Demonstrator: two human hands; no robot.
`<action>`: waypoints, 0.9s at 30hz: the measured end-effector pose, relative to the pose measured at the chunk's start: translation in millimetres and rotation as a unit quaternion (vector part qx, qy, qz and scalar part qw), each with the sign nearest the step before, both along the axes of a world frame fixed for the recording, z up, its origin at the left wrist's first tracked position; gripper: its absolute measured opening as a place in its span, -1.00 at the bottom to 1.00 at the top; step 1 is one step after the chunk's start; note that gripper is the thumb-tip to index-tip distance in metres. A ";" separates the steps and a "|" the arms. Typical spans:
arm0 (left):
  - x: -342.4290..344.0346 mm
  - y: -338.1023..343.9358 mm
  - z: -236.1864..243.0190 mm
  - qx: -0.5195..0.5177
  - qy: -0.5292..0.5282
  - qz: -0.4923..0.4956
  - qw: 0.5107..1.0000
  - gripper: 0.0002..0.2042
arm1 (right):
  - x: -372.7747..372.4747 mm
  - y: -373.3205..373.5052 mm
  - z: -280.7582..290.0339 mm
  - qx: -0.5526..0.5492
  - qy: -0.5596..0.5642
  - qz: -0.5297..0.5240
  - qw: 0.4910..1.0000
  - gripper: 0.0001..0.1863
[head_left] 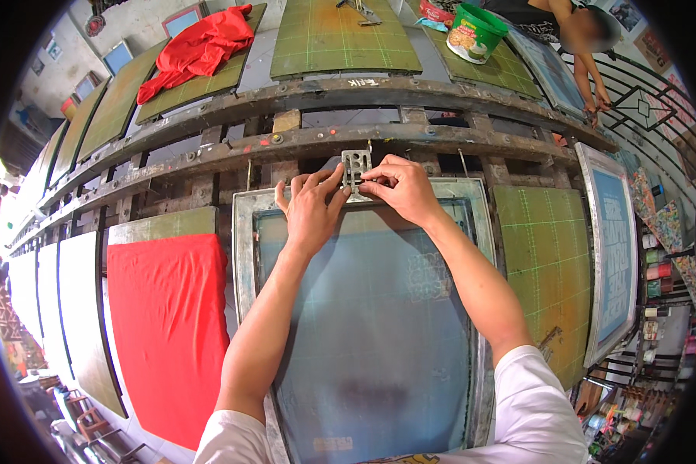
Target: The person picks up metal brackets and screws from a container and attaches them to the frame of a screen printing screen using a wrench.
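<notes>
A small metal bracket [356,165] with rows of holes sits at the far edge of a screen printing frame [483,232], by the wooden rail. My left hand [311,207] grips the bracket's left side, thumb low and fingers along its edge. With curled fingers, my right hand [406,189] pinches at its lower right side; whether a small part is between those fingertips is hidden. The frame's bluish mesh [371,309] lies beneath my forearms, with a faint pattern at its right.
Dark rails [317,147] with bolts run across beyond the frame. A red cloth [166,325] covers the board at left; another red cloth [201,50] lies farther back. A green bucket [475,35] stands far right, near another person's hands [593,100]. A second screen [612,247] leans at right.
</notes>
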State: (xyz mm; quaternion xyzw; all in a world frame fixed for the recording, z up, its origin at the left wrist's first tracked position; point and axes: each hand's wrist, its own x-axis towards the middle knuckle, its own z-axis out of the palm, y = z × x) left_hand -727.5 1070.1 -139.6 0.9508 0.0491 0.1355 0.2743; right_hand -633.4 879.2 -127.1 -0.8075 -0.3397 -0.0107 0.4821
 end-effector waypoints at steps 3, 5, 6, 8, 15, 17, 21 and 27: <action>-0.3 -1.3 3.6 -0.009 0.003 -0.004 1.000 -0.55 | -1.0 -3.5 4.9 -0.019 0.007 0.010 1.000 -0.72; -0.4 -1.2 4.4 -0.011 0.004 -0.005 1.000 -0.55 | -2.0 -5.7 8.0 -0.032 0.018 0.018 0.999 -0.72; -0.5 -0.5 3.6 -0.008 0.003 -0.005 1.000 -0.55 | -1.8 -6.6 8.5 -0.035 0.025 0.025 0.999 -0.74; -0.5 -0.1 2.4 -0.004 0.001 -0.006 1.000 -0.55 | 0.5 -8.8 6.4 -0.030 0.017 0.038 0.999 -0.76; -1.2 0.0 2.4 0.001 0.001 -0.001 1.000 -0.55 | 2.9 -8.4 5.2 -0.015 0.019 0.045 0.999 -0.80; -0.9 -0.6 3.4 0.003 0.002 -0.001 1.000 -0.55 | 2.8 -8.1 5.5 -0.014 0.017 0.039 0.999 -0.81; -0.6 -0.8 3.3 -0.001 0.005 -0.002 1.000 -0.55 | 3.1 -6.5 4.9 -0.013 0.008 0.027 1.000 -0.84; -0.8 -0.2 2.2 0.002 0.001 -0.003 1.000 -0.54 | 1.0 -1.6 4.2 0.000 -0.012 0.003 1.000 -0.82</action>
